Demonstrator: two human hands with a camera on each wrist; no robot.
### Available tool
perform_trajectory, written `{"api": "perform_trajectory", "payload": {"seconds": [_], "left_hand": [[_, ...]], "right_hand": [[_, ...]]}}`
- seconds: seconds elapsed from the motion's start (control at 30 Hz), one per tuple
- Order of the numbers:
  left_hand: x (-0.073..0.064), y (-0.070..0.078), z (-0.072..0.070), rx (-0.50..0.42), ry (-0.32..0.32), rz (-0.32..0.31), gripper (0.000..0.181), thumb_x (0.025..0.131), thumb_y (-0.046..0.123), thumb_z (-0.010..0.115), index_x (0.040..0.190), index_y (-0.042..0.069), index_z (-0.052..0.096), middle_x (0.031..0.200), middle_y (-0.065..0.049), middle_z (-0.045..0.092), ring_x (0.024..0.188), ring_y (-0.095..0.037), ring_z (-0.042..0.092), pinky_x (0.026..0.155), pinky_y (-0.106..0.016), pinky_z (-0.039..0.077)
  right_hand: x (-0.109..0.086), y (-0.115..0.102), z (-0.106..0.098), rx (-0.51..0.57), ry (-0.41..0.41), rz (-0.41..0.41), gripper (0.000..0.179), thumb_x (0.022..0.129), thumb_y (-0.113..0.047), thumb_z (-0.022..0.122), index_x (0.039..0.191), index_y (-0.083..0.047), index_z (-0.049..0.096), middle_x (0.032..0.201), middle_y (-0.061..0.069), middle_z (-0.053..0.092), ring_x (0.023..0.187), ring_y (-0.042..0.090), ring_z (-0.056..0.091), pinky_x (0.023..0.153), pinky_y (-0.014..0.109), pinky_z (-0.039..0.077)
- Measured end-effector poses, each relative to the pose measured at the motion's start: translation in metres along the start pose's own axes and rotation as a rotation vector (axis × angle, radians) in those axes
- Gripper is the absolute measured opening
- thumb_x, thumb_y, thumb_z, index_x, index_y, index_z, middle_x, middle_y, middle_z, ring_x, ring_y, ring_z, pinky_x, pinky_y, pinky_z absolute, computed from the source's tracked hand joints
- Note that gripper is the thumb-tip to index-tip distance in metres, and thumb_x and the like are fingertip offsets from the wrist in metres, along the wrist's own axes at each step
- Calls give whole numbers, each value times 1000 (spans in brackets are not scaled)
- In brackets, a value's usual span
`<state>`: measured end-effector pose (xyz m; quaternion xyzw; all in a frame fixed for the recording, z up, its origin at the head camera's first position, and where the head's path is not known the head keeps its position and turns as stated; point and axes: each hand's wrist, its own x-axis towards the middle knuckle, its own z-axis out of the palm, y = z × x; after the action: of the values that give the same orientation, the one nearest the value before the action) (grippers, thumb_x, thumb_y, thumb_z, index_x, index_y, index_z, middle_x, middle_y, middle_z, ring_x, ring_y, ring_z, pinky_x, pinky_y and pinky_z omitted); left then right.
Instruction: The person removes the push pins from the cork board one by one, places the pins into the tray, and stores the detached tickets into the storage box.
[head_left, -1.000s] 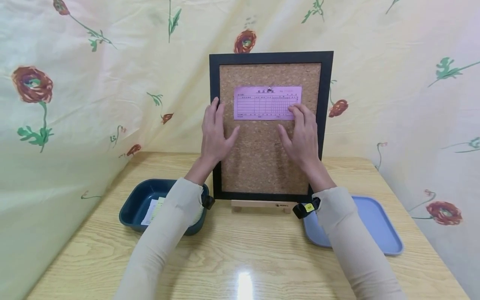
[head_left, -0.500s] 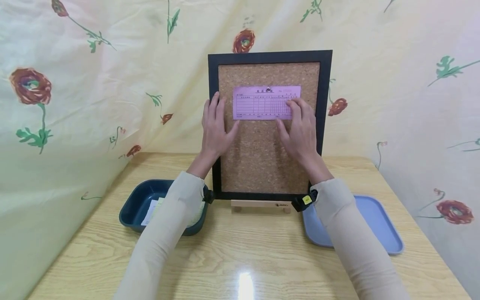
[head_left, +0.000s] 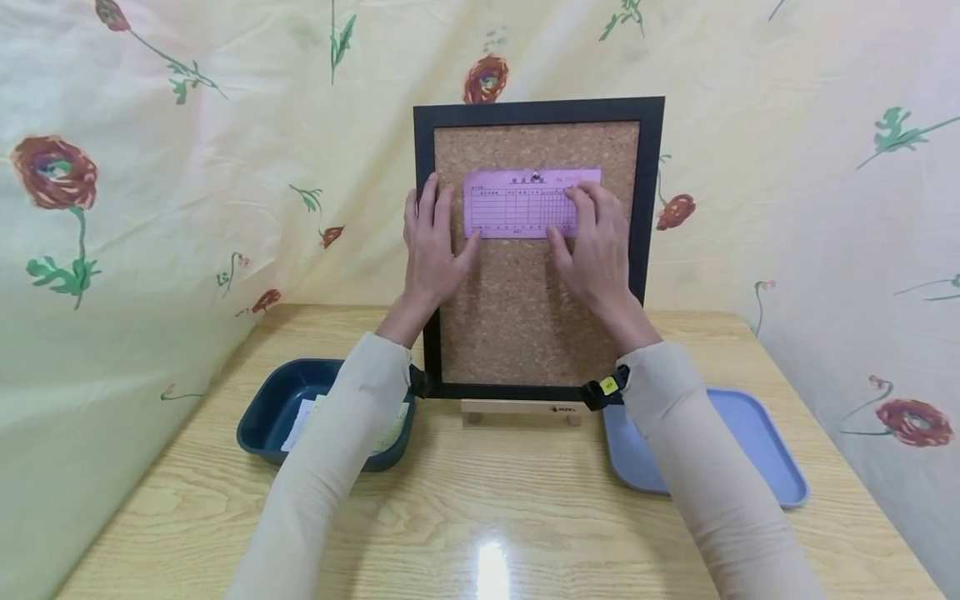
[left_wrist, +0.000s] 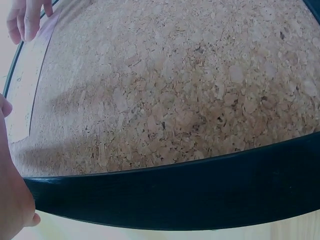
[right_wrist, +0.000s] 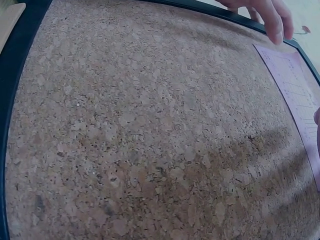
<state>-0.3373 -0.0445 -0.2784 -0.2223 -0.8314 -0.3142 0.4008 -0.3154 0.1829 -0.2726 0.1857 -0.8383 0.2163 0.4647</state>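
A purple printed form slip [head_left: 510, 205] hangs on the framed cork board [head_left: 525, 325], with a small metallic pin [head_left: 536, 176] at its top middle. My left hand [head_left: 431, 254] lies along the board's left frame, fingers extended upward, thumb tip by the slip's lower left corner. Over the slip's right part is my right hand [head_left: 596, 250], fingers loosely bent and spread, thumb at the lower edge. Whether its fingertips press the paper cannot be told. The right wrist view shows the left hand's fingers [right_wrist: 272, 22] by the slip's corner.
A dark blue bin [head_left: 262, 417] holding papers stands left on the wooden table [head_left: 450, 517]. A light blue tray [head_left: 757, 450] lies to the right, partly under my right sleeve. The board rests on a small wooden stand [head_left: 517, 407]. Flowered cloth [head_left: 360, 167] hangs behind.
Both hands have risen a little along the board. The right hand has shifted slightly left, so its thumb now overlaps the slip's lower edge. The slip stays in place on the board.
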Motion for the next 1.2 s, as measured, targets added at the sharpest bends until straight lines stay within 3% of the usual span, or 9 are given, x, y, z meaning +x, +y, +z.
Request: {"api": "perform_trajectory", "payload": {"seconds": [0.6, 0.8, 1.2], "left_hand": [[7, -4, 4, 33, 7, 47, 63, 95, 31, 59, 147, -1, 40, 162, -21, 30, 152, -41, 22, 126, -56, 9], [10, -3, 5, 59, 1, 53, 65, 95, 31, 61, 148, 1, 40, 162, -20, 31, 152, -42, 21, 126, -55, 10], [13, 1, 8, 101, 11, 21, 63, 94, 31, 62, 147, 5, 41, 160, -20, 29, 149, -47, 15, 122, -60, 13]], "right_hand": [[9, -4, 5, -51, 15, 2, 48, 99, -30, 57, 136, 0, 51, 142, 20, 48, 135, 37, 39, 111, 52, 27], [13, -3, 7, -46, 22, -7, 47, 99, -28, 58, 135, 0, 51, 142, 20, 48, 134, 36, 40, 109, 51, 31], [21, -7, 9, -49, -15, 9, 48, 99, -28, 58, 137, 0, 50, 143, 21, 47, 136, 38, 39, 113, 51, 30]]}}
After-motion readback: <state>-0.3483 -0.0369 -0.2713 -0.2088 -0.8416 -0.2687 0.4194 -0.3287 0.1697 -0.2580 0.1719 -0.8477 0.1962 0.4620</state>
